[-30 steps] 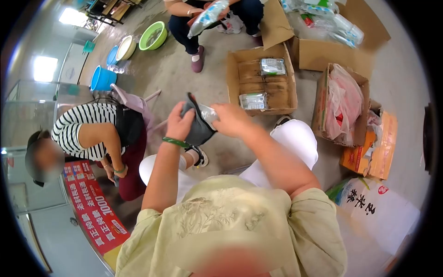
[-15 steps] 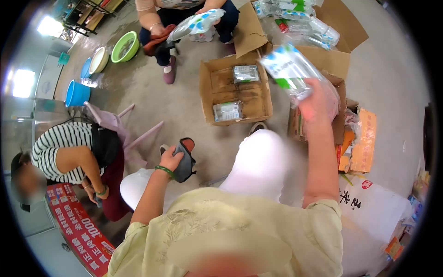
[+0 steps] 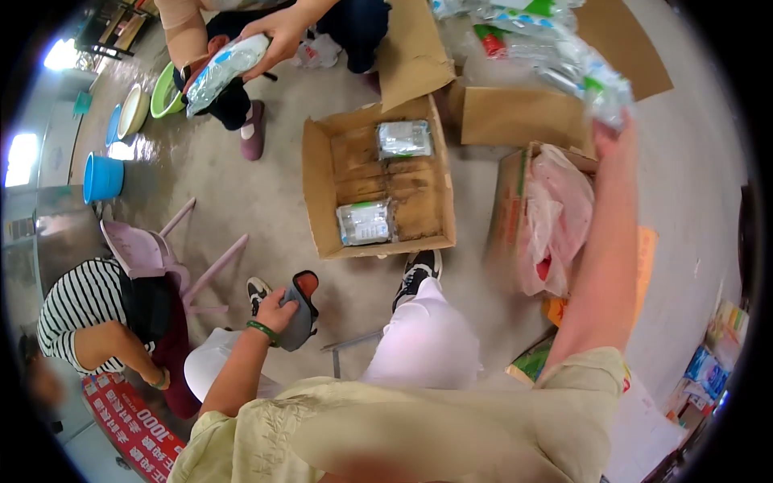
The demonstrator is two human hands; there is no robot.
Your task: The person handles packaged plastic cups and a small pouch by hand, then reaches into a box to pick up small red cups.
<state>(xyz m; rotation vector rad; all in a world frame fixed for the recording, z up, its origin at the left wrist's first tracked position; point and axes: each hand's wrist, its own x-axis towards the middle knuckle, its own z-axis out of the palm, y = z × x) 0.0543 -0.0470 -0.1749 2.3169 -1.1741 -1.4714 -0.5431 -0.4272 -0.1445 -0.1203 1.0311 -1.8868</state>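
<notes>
My left hand [image 3: 278, 312] is closed around a grey shoe-like item [image 3: 301, 320] with a black edge and an orange-red inside, held low in front of my left knee. Its exact kind does not show clearly. At the end of my outstretched right arm, my right hand [image 3: 616, 133], smeared by motion, grips a clear plastic package [image 3: 607, 90] with blue and green print. That package is beside a pile of similar packages [image 3: 531, 48] in an open carton. A second carton [image 3: 322, 181] on the floor contains two flat packages [image 3: 404, 138].
Opposite me a person's hand [image 3: 278, 40] holds a similar package. Another person in a striped top [image 3: 80, 306] bends at left near a pink chair [image 3: 141, 245]. A box holding a plastic bag [image 3: 555, 217] stands right; a blue bucket [image 3: 103, 177] and basins stand far left.
My right hand has carried the plastic package away from me to the right, towards the pile. The view has shifted. The person opposite has moved their package to the left.
</notes>
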